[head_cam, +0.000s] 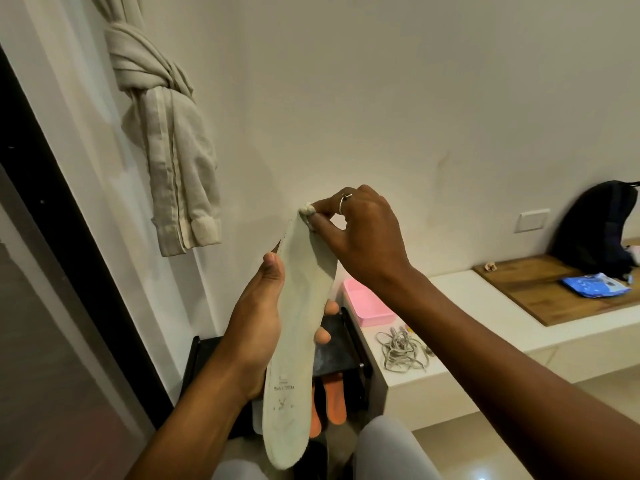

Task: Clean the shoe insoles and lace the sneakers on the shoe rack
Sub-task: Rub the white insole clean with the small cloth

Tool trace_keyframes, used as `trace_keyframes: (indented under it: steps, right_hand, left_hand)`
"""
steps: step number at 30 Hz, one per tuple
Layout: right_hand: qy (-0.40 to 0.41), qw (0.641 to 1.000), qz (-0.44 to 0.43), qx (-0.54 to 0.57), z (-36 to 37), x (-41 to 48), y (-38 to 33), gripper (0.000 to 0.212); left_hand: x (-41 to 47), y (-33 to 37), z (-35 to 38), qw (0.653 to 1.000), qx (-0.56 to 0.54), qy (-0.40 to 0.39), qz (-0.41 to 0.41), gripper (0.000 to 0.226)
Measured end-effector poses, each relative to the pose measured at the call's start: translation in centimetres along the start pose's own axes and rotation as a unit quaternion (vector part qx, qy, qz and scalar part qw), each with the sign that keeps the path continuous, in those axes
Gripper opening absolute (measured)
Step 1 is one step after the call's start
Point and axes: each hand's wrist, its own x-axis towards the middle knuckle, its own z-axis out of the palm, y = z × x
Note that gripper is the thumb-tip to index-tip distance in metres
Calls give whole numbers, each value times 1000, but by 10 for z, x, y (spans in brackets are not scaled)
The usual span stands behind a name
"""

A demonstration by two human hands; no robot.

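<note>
To the right of the insole [298, 327], a pink tray [367, 303] and tangled grey laces [403, 346] are lying on a white ledge [491, 299]. Behind it, the black shoe rack [332, 351] and two orange insoles [334, 400] are being partly hidden. The insole is being gripped upright by the left hand [256, 320]. A small white wad [306, 209], pinched by the right hand [360, 233], is being pressed to its top end.

Insole [301, 306] in left hand [256, 327], wad [306, 211] at tip
</note>
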Motion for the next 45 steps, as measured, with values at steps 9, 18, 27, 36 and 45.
trace_keyframes:
  steps: [9,18,27,36,45]
  right_hand:
    - [-39,998,-43,7,-4,-9,-8,20]
    - [-71,993,-86,-34,-11,-16,-5,17]
    - [-144,980,-131,-50,-20,-36,-13,11]
    - [-194,964,-183,-19,-23,-47,-25,15]
    - [-216,953,-211,-4,-21,-53,-29,19]
  left_hand:
    - [0,0,-3,999,23,33,27,67]
    - [1,0,-4,999,11,26,26,65]
    - [5,-6,-4,997,1,44,60,61]
    - [7,-8,-4,995,-4,65,76,63]
    - [8,-9,-8,991,27,103,77,58]
